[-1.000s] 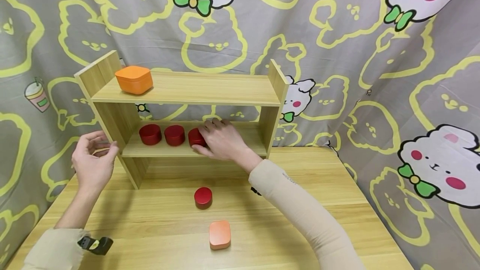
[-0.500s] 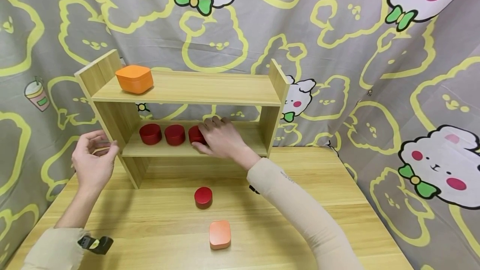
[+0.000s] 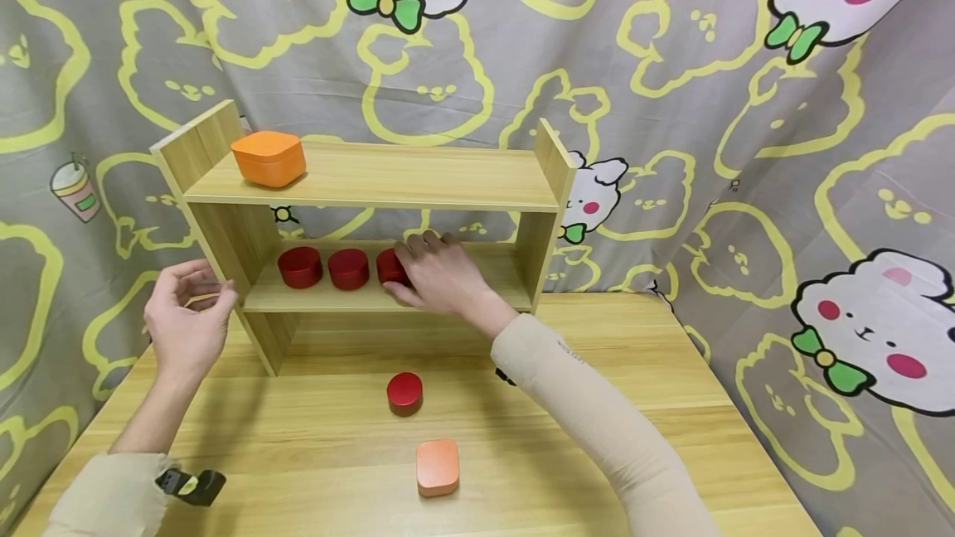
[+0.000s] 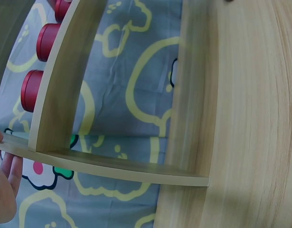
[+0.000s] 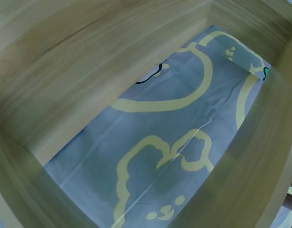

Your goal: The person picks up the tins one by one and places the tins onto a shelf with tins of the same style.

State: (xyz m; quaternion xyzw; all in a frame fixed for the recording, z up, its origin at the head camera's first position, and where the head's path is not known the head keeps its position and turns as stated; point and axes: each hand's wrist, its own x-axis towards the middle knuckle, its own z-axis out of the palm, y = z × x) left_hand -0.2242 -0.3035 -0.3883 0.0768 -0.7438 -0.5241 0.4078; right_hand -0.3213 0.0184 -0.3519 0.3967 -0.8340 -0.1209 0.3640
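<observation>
Peach block (image 3: 438, 467): nearest me on the table (image 3: 313, 454), rounded square, well apart from both hands.
Loose red cylinder (image 3: 405, 394): upright on the table, just beyond the peach block and in front of the shelf unit (image 3: 418, 176).
Left hand (image 3: 190, 321): at the unit's left panel (image 4: 122, 172). I read a narrow pinch, thumb on one face and fingers on the other; the left wrist view agrees.
Right hand (image 3: 443, 272): reaches in over the middle board (image 3: 500, 272). Grip narrow, about the width of one cylinder, thumb in front, fingers over and behind.
Gripped red cylinder (image 3: 390, 267): on or just above the middle board, at the left of the right palm and partly under the fingers. Right hand is clearly the nearer; left is well apart. Round, so I note no long axis. I cannot confirm whether its base touches wood: the right wrist view shows me mostly boards and cloth.
Centre red cylinder (image 3: 348, 268): next to the left, apart by a small gap.
Leftmost red cylinder (image 3: 300, 267): ends the row of three, near the left panel.
Orange box (image 3: 269, 158): top board, left end.
Curtain (image 3: 656, 139): grey, cartoon-printed, behind everything.
</observation>
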